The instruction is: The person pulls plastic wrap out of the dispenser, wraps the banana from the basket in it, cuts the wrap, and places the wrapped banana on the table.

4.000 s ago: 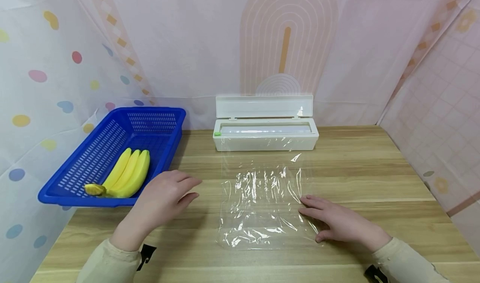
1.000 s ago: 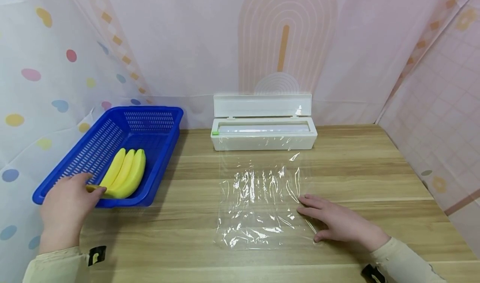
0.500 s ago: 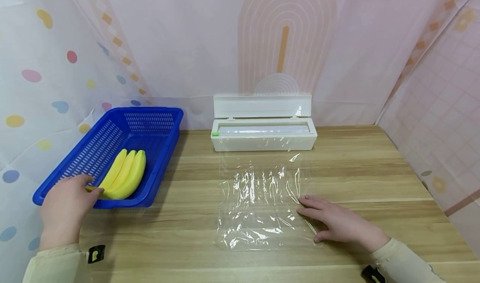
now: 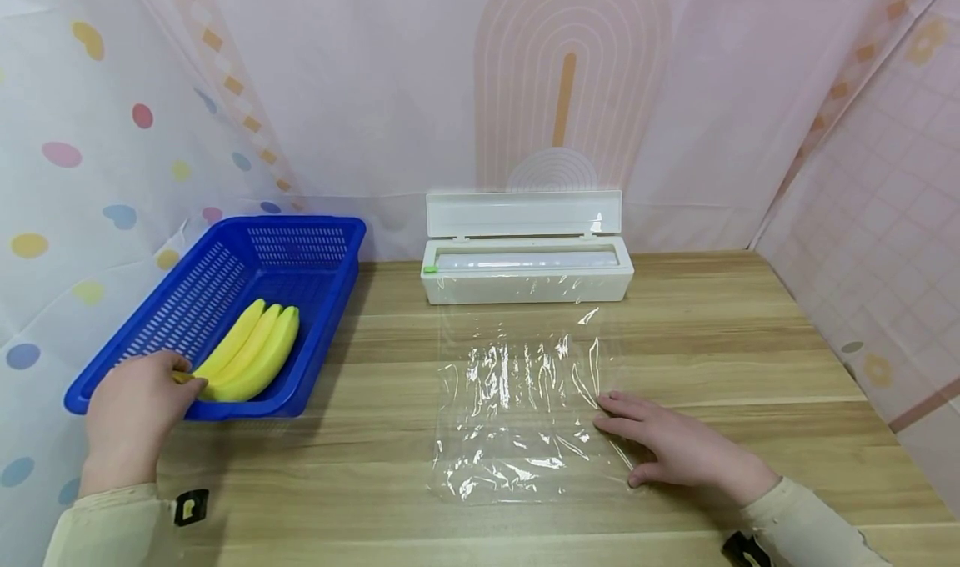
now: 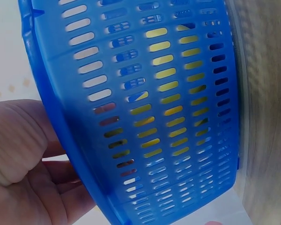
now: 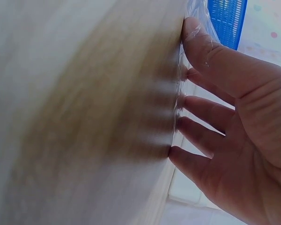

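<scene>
The left hand (image 4: pixel 137 415) is reaching over the near rim of the basket (image 4: pixel 300 246). Its thumb and forefinger are pinching the stem (image 4: pixel 181 377) of the bananas (image 4: pixel 251 357); the other fingers are not showing clearly. The bananas are lying inside the basket, their bodies extending past the fingertips, away from the person and to the right. In the left wrist view, yellow is showing through the basket slots.

The right hand (image 4: pixel 684 444) is keeping its fingers spread, the tips resting on the right edge of the film (image 4: pixel 517 434) over the table (image 4: pixel 360 467). The film is extending leftward from these fingertips and back to the dispenser (image 4: pixel 528 289), whose lid (image 4: pixel 525 214) is standing open.
</scene>
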A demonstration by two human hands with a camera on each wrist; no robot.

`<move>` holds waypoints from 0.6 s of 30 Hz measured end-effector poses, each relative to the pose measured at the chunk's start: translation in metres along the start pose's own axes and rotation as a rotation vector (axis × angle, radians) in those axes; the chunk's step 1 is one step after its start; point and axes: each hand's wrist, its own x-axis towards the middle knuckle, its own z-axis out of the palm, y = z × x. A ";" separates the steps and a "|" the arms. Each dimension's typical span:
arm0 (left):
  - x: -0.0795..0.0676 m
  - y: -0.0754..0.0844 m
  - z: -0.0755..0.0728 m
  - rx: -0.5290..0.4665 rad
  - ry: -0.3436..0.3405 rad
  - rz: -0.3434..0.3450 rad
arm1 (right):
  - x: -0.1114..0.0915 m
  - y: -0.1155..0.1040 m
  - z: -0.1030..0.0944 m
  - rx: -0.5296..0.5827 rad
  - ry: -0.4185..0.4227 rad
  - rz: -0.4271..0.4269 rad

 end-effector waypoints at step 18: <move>-0.002 0.004 0.004 -0.017 0.177 0.070 | 0.000 -0.001 0.001 -0.003 0.008 0.002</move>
